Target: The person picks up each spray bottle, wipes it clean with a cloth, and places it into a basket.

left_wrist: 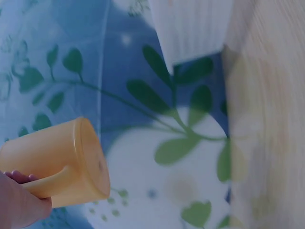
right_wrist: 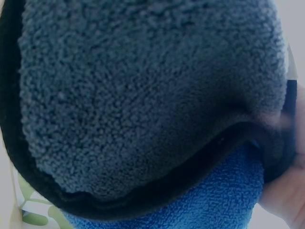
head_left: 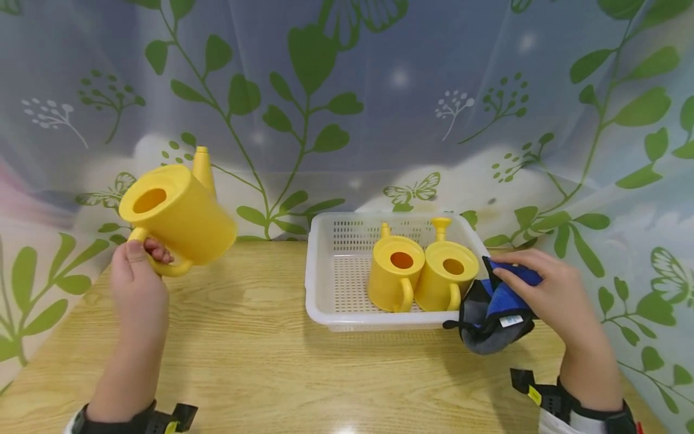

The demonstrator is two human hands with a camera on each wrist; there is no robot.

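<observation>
My left hand [head_left: 142, 283] grips a yellow watering can [head_left: 190, 217] by its handle, lifted above the table on the left. The can leans, its spout pointing up and away. In the left wrist view the can [left_wrist: 52, 157] shows its base and handle, with fingers curled round the handle. On the right, my right hand [head_left: 553, 289] pinches a blue and grey cloth [head_left: 501, 307] with black edging, which hangs at the basket's right front corner. The cloth [right_wrist: 143, 95] fills most of the right wrist view, hiding much of the fingers.
A white plastic basket [head_left: 336, 316] stands at the table's back, with two yellow watering cans [head_left: 398, 289] upright side by side in its right half. The wooden table [head_left: 271, 361] meets a curtain [head_left: 379, 120] printed with green leaves behind.
</observation>
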